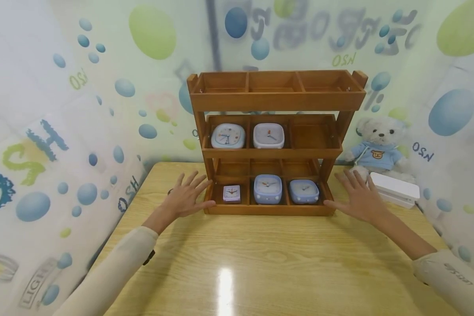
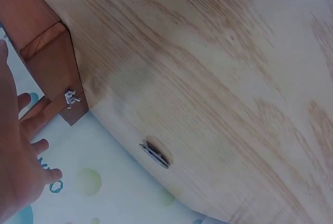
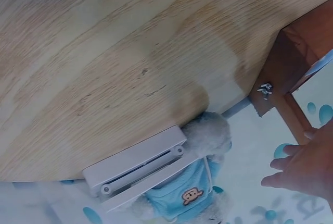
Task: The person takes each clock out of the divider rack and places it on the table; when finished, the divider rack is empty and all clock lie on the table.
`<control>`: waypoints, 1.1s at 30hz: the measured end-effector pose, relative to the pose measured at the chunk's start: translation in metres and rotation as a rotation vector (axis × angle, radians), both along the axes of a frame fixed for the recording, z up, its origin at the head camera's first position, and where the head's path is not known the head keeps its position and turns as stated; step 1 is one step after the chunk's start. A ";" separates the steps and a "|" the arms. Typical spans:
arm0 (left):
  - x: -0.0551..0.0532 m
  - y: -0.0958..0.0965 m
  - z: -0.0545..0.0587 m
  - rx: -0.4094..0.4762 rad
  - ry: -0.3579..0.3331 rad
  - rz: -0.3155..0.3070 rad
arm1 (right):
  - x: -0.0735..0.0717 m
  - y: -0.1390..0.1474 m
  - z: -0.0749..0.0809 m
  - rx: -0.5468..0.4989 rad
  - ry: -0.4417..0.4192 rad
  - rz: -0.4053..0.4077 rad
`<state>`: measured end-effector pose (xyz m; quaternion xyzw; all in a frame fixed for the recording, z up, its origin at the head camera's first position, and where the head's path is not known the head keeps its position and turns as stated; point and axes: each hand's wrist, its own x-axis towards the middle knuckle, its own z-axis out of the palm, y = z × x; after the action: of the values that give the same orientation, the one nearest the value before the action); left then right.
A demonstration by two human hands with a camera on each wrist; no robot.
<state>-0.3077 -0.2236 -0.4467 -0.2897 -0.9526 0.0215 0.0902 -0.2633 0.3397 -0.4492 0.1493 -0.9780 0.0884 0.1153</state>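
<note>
A brown wooden three-tier shelf (image 1: 268,210) stands on the table. On its bottom tier sit a small purple square clock (image 1: 231,194), a blue clock (image 1: 267,189) and a wider blue clock (image 1: 304,192). The middle tier holds a round-cornered white-blue clock (image 1: 228,136) and a white clock (image 1: 268,135). My left hand (image 1: 186,196) is spread beside the shelf's left end, its thumb near the lower corner. At the right end my right hand (image 1: 359,197) is spread likewise. Neither holds anything; whether they touch the wood I cannot tell.
A white teddy bear (image 1: 381,138) in a blue hoodie sits behind a white folded device (image 1: 395,188) at the table's back right. A metal-edged slot (image 2: 155,154) shows in the tabletop at the left. A patterned wall covering (image 1: 83,149) surrounds the table (image 1: 260,263).
</note>
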 end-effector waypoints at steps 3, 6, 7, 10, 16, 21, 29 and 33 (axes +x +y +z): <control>-0.001 0.002 -0.002 0.014 -0.014 0.001 | 0.001 -0.006 0.001 0.012 0.022 0.013; -0.002 0.003 -0.004 0.032 -0.026 0.000 | 0.002 -0.012 0.002 0.019 0.031 0.025; -0.003 0.003 -0.005 0.036 -0.029 0.001 | 0.002 -0.014 0.002 0.017 0.031 0.030; -0.004 0.003 -0.008 0.040 -0.037 0.006 | 0.001 -0.018 0.001 0.006 0.017 0.036; -0.003 0.004 -0.010 0.065 -0.075 0.003 | -0.001 -0.027 0.002 -0.020 0.007 0.046; -0.003 0.005 -0.011 0.120 -0.121 -0.002 | -0.005 -0.033 0.001 -0.023 0.044 0.065; -0.008 0.005 -0.012 0.173 -0.166 -0.010 | -0.017 -0.043 -0.004 -0.083 0.121 0.109; -0.010 0.005 -0.012 0.182 -0.157 -0.024 | -0.025 -0.046 -0.006 -0.092 0.113 0.133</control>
<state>-0.3182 -0.2189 -0.4588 -0.2925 -0.9512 -0.0888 0.0415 -0.2885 0.2933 -0.4556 0.2132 -0.9528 0.1321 0.1709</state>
